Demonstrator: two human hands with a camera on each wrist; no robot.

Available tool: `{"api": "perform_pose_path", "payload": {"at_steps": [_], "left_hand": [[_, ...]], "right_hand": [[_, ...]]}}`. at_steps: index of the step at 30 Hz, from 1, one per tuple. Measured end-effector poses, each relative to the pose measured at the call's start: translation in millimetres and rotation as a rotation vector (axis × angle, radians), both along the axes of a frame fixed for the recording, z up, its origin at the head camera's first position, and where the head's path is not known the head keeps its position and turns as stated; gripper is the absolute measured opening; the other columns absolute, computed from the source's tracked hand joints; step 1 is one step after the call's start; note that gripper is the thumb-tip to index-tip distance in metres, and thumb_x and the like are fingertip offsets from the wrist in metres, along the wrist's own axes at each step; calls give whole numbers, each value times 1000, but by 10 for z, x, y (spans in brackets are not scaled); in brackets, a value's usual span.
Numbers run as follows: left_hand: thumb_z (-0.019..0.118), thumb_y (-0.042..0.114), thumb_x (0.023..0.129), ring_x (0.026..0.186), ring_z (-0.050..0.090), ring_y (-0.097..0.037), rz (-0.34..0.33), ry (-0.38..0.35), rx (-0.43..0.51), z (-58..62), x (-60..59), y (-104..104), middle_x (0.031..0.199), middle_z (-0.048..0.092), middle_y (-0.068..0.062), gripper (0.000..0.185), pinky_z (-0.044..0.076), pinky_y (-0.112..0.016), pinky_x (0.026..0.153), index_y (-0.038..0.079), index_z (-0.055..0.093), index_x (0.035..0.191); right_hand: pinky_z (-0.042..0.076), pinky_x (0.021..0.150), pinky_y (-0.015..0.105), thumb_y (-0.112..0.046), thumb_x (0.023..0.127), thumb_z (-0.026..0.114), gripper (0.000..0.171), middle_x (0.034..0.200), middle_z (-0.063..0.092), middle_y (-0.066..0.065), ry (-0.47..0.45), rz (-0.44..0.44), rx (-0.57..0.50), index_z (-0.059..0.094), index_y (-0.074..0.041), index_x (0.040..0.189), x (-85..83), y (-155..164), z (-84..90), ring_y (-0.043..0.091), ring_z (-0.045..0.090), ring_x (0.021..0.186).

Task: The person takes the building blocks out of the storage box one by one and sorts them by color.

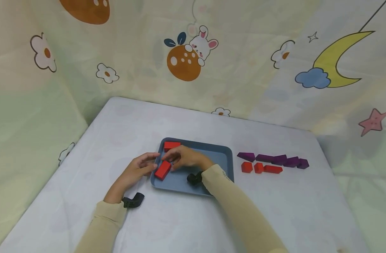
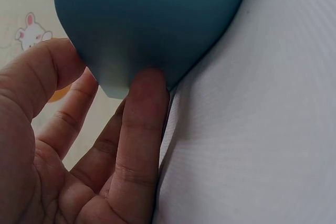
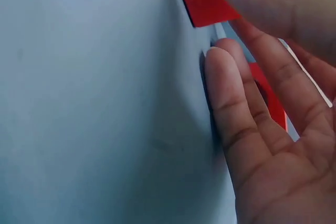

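Note:
A blue-grey rectangular tray (image 1: 193, 191) lies on the white table. My left hand (image 1: 136, 170) is at the tray's left edge; the left wrist view shows its thumb at the rim and its fingers against the outer wall of the tray (image 2: 152, 19). My right hand (image 1: 186, 157) reaches over the tray and pinches a red rectangular block (image 1: 162, 170) near the left rim. The right wrist view has the thumb on that red block's face (image 3: 205, 1). Behind the hand, a second red block (image 1: 172, 146) lies in the tray's far left corner, partly covered.
Right of the tray, several purple blocks (image 1: 265, 158) line up in a row. In front of them sit three red blocks (image 1: 258, 168). A patterned cloth (image 1: 243, 80) hangs behind the table. Dark wrist cameras (image 1: 134, 200) are strapped to both wrists.

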State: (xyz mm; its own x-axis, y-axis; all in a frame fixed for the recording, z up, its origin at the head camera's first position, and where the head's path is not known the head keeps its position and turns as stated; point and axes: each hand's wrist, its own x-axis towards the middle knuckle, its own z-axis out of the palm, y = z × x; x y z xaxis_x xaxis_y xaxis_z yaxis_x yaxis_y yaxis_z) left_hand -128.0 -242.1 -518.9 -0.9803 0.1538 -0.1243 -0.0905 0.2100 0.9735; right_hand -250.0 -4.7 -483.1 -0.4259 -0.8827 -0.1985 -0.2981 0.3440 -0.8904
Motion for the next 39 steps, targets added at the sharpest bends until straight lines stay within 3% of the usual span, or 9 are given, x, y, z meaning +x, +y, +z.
{"api": "perform_pose_path", "payload": {"at_steps": [12,20,27,33,39], "left_hand": [[69,18,107,131,63,-38,4,-8,-12,22,3,17,154,56,-27,52,58,-29,91,2,55,155],[69,17,107,130,63,-38,8,-1,-23,27,5,24,155,55,-27,52,58,-28,91,2,55,155],[69,16,107,129,63,-37,0,12,-17,8,0,39,155,55,-28,52,58,-29,89,1,54,155],[69,15,107,129,63,-37,1,17,-23,21,6,41,156,53,-28,52,58,-28,89,1,54,155],[69,17,107,126,65,-31,8,11,-37,33,8,60,155,55,-28,52,58,-27,89,2,55,155]], "right_hand": [[59,98,31,10,89,83,35,123,75,17,-12,-111,-59,74,8,122,62,192,74,17,70,104],[59,101,37,8,90,83,36,128,72,16,-23,-269,-154,73,7,125,119,569,238,25,68,116],[58,104,46,6,90,82,39,126,70,20,61,-416,-262,72,8,127,214,1026,292,32,66,117],[59,100,35,9,90,81,40,130,67,25,53,-534,-317,70,11,129,315,1498,260,29,69,115],[58,96,25,3,93,82,49,136,67,23,119,-685,-269,66,8,139,402,2055,271,14,70,113]]}}
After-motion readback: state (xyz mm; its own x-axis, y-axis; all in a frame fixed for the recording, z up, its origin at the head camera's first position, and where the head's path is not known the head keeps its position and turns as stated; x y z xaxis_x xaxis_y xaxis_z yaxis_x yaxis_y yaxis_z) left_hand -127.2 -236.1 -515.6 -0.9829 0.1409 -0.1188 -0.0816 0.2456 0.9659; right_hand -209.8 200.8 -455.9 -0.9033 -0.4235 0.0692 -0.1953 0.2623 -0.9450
